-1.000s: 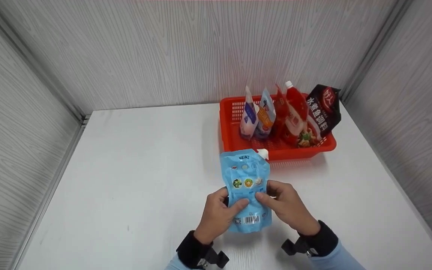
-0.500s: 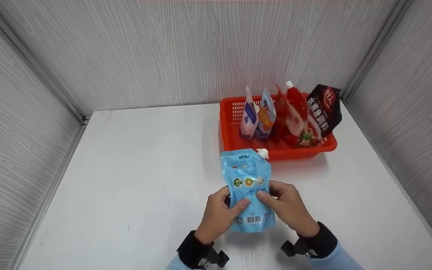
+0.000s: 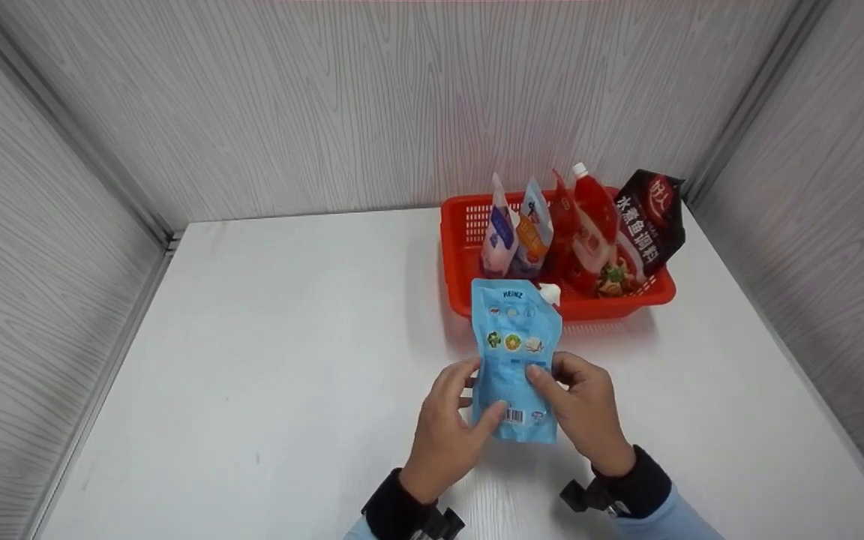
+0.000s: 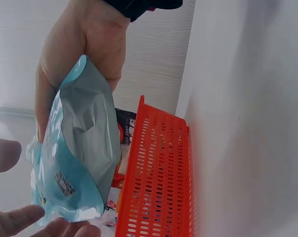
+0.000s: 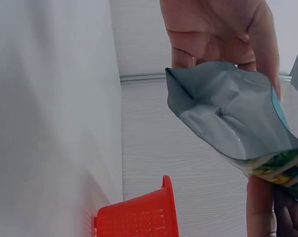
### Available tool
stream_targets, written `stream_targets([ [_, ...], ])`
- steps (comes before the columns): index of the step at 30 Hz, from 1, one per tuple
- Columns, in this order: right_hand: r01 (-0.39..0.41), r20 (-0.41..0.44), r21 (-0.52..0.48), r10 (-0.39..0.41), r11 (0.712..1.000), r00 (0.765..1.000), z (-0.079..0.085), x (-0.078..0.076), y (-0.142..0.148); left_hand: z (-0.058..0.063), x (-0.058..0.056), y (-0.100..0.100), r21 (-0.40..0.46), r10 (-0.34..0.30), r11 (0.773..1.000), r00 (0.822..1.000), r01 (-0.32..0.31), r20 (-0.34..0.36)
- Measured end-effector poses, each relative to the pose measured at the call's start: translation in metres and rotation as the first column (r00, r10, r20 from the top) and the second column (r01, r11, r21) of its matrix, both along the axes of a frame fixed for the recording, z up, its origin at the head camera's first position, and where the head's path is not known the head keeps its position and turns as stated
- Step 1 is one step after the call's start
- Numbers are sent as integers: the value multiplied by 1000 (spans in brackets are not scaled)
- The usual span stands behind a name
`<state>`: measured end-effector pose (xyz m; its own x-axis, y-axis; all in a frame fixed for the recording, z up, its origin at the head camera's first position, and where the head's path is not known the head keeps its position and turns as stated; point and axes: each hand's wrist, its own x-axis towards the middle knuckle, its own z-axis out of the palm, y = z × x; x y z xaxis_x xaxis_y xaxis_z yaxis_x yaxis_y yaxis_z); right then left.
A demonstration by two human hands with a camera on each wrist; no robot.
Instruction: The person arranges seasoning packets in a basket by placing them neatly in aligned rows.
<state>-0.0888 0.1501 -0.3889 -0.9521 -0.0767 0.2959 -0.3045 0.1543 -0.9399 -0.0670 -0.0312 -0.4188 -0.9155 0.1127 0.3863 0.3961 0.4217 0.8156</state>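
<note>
A light blue Heinz spouted pouch point(image 3: 514, 345) is held up in front of the basket, its white spout at the upper right corner. My right hand point(image 3: 586, 405) grips its right side, thumb on the printed face and fingers behind. My left hand point(image 3: 451, 427) stays at the lower left with loosely bent fingers. Its thumb overlaps the barcode in the head view, but in the left wrist view that thumb point(image 4: 3, 155) stands apart from the printed face. The pouch's silver base point(image 5: 223, 103) faces the right wrist camera.
A red plastic basket point(image 3: 503, 307) stands on the white table point(image 3: 289, 360) near the back wall. Inside are two pale pouches, a red pouch with a white cap point(image 3: 589, 232) and a black seasoning packet point(image 3: 649, 217) leaning over the right side. Grey wood-grain walls enclose the table.
The pouch has moved right and slightly away from me, toward the basket. My left hand's grip has loosened and its fingers have spread. My right hand keeps its hold.
</note>
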Motion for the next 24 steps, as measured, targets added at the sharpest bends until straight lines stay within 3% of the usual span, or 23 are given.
stream_targets([
  [3,15,-63,26,-13,1000,998,1,1,-4,0,1,5,-19,-46,999,998,46,39],
  [8,33,-92,54,-28,998,995,1,4,-10,0,1,9,-35,-55,998,993,59,107],
  [13,-33,-64,52,36,998,997,1,6,-17,-1,0,10,5,-61,998,982,62,181],
  [17,-90,-89,104,100,990,991,-11,3,-20,-6,-1,11,81,-114,991,980,102,161],
  [21,-121,-117,210,148,970,982,-27,-3,-18,-12,-1,10,151,-182,977,960,151,212],
  [24,-148,-109,241,178,959,978,-27,-3,-18,-13,0,6,222,-234,959,934,176,270],
])
